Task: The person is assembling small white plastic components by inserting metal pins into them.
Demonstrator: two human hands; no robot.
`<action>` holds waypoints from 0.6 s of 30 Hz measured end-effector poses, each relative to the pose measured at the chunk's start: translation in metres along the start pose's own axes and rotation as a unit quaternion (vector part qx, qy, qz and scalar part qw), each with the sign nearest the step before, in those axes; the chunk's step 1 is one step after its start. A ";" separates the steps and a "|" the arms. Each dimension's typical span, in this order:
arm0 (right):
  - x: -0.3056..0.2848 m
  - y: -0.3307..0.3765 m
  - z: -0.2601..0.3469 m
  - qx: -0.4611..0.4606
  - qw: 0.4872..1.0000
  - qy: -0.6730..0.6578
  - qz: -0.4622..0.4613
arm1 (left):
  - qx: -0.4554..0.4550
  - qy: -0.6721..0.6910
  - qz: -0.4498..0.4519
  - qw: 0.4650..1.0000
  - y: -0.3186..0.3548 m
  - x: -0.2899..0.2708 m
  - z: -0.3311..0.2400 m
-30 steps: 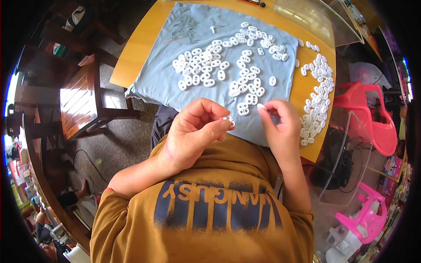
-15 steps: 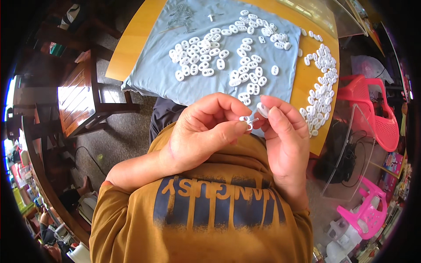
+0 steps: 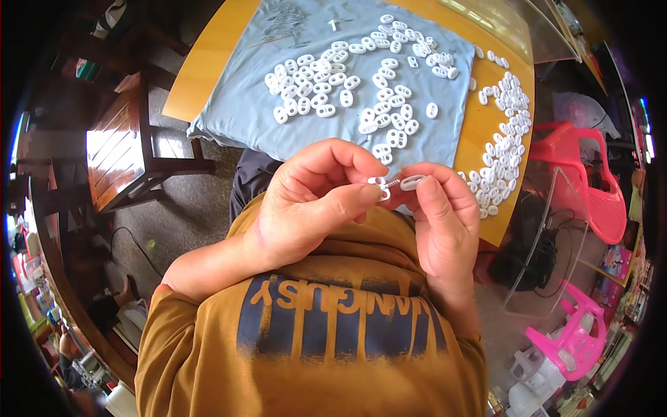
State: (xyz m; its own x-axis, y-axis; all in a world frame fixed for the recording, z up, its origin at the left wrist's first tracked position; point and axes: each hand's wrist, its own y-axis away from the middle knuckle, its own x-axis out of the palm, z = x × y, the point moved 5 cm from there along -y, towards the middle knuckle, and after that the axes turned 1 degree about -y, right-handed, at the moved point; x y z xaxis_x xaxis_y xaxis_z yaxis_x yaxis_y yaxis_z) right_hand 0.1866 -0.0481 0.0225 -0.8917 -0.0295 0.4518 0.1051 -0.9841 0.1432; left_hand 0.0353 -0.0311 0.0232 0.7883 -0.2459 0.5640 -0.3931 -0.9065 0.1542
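Close in front of my chest, my left hand (image 3: 306,201) pinches a white two-hole plastic cord lock piece (image 3: 385,195) between thumb and forefinger. A small metal spring (image 3: 393,183) sticks out from it toward the right. My right hand (image 3: 445,219) grips a white oval cord lock piece (image 3: 412,183), seen nearly edge-on, just beside the spring's free end. Whether spring and right piece touch, I cannot tell. Beyond my hands, a pile of similar white two-hole pieces (image 3: 322,88) lies on a light blue cloth (image 3: 243,104).
Thin metal springs (image 3: 285,24) lie heaped at the cloth's far left, near a white T-shaped piece (image 3: 333,26). More white ovals (image 3: 506,149) cover the right side of the yellow table (image 3: 201,62). A red plastic chair (image 3: 597,187) and pink stool (image 3: 573,337) stand right; a wooden chair (image 3: 118,149) left.
The right piece has tilted from showing its rounded side to nearly edge-on, and sits a little lower. Both hands show slightly further left, as does the whole scene.
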 end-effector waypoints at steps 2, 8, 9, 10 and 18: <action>-0.004 -0.001 -0.003 -0.001 1.000 -0.001 -0.008 | -0.006 -0.003 0.003 1.000 0.000 -0.001 0.000; -0.005 -0.004 -0.003 -0.029 0.999 0.004 -0.037 | -0.040 -0.012 0.006 0.999 -0.001 0.000 0.006; -0.005 -0.003 -0.003 -0.026 0.999 0.006 -0.037 | -0.040 -0.013 0.005 0.999 -0.001 0.000 0.007; -0.006 -0.003 -0.004 -0.024 0.999 0.008 -0.037 | -0.039 -0.013 0.003 0.999 0.000 0.000 0.008; -0.004 -0.001 -0.001 -0.033 0.997 0.043 -0.058 | -0.050 0.012 0.028 0.998 -0.001 0.003 0.009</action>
State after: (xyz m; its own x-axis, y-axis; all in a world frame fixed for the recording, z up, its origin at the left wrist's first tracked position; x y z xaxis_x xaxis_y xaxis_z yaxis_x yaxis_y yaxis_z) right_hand 0.1891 -0.0467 0.0196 -0.9305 0.0733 0.3589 -0.0280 -0.9911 0.1300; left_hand 0.0425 -0.0344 0.0177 0.7528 -0.2863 0.5927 -0.4823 -0.8527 0.2007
